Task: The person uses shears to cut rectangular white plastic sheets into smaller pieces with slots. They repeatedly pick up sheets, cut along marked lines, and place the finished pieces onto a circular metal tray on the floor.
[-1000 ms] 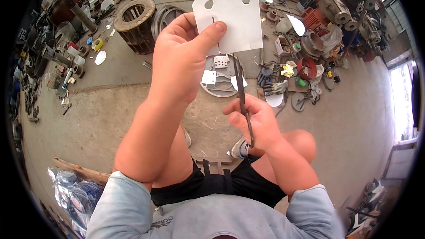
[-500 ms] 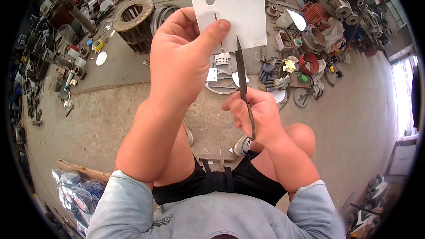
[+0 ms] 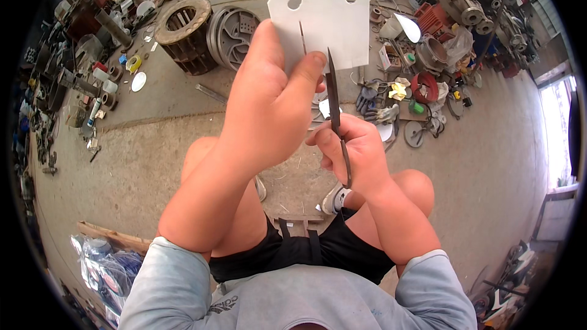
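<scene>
A white sheet (image 3: 336, 18), thin and stiff-looking, is held up in front of me. It has two holes near its top edge, clipped top corners and a narrow dark slit or line at its left. My left hand (image 3: 266, 110) grips its lower left part, the thumb on the near face and the fingers largely behind it. Dark metal scissors (image 3: 334, 98) stand upright in my right hand (image 3: 364, 153), whose fingers close around the handles. Their blade tips overlap the sheet's lower edge, close beside my left thumb. Whether the blades are apart is hard to see.
A rusty slotted cylinder (image 3: 183, 33) and a grey metal wheel part (image 3: 235, 36) stand ahead to the left. Work gloves (image 3: 379, 107), a red ring (image 3: 425, 87) and heaped metal parts lie to the right. Plastic-wrapped goods (image 3: 107, 266) rest at the lower left.
My left hand has shifted right and down along the sheet, its thumb now at the lower edge by the blades. The sheet has moved slightly; the scissors have stayed almost in place.
</scene>
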The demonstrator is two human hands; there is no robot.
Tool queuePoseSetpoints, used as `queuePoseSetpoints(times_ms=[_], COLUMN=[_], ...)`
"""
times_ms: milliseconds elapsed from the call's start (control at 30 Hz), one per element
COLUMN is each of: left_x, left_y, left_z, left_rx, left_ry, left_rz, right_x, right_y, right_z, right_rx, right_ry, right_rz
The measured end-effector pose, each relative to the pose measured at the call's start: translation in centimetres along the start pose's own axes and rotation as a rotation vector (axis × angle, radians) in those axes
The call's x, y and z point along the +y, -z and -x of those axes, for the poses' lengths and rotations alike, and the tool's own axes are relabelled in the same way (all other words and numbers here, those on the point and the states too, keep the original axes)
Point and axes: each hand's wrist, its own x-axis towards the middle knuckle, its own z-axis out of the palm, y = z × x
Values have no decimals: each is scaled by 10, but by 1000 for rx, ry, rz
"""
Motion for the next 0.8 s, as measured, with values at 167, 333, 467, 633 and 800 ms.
queuePoseSetpoints(times_ms=[167,333,467,633,800], left_x=[9,8,8,9,10], left_y=[-5,-2,-4,-7,-9], left_z=[3,4,4,8,9], left_rx=[-31,-25,-32,-47,-48], left_ry=[65,35,26,26,48], left_rz=[-24,-37,11,-66,-16], right_x=[-4,-6,-8,-11,-14], right_y=[0,5,2,1,5], right_z=[-2,0,2,-2,-1], right_rx=[38,-40,-23,6,-6], right_ry=[-11,-31,-40,24,-10], right_rz=[-6,-15,-70,-62,-64])
